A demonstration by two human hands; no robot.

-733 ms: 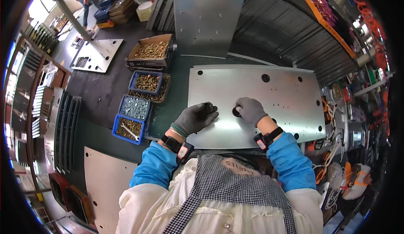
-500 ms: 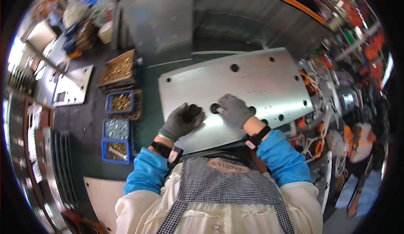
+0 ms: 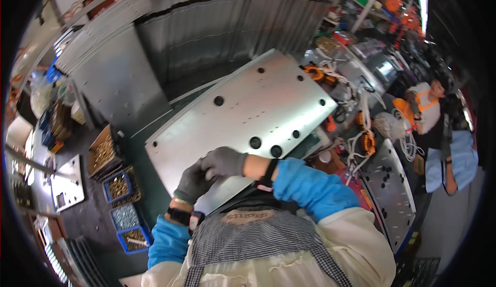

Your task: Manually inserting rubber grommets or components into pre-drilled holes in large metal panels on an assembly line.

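Left hand (image 3: pixel 192 182) and right hand (image 3: pixel 225 162) touch, metal sheet (image 3: pixel 235 124) under them.
Both look curled; I cannot tell if they grip something.

Gloved hands (image 3: pixel 224 162) (both grey) together over a holed panel (image 3: pixel 237 116).

The middle of the frame is evenly lit, while the corners are swallowed by black. A whitish glare is cast across the right end of the metal plate (image 3: pixel 232 127), and a bright strip light (image 3: pixel 422 13) is caught at the upper right. Deeper shade is held along the foot of the grey panels (image 3: pixel 217 34). Straight edges are bowed, and fine detail is softened toward the rim.
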